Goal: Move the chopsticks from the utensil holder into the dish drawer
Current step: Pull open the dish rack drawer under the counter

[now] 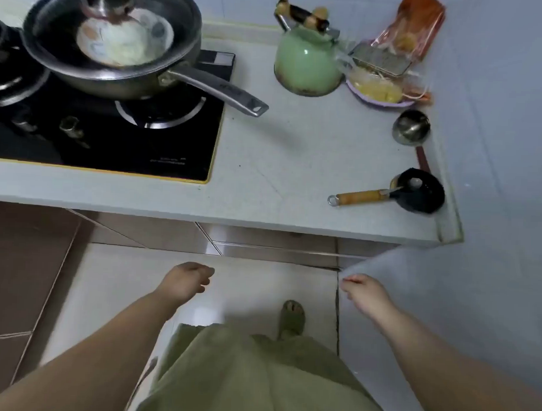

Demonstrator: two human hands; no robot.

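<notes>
No chopsticks, utensil holder or open drawer shows in this view. My left hand (185, 280) hangs below the counter edge over the floor, fingers loosely curled, holding nothing. My right hand (365, 293) hangs at the same height further right, near the wall, fingers loosely bent and empty. Closed brown cabinet fronts (271, 240) run under the white countertop (295, 163), just beyond both hands.
A black gas hob (106, 129) carries a steel pan (115, 43) with a bowl inside. A green kettle (307, 60), a plate of food (379, 92), a steel ladle (411, 127) and a small black pan (417, 192) stand along the counter's right side. A wall closes the right.
</notes>
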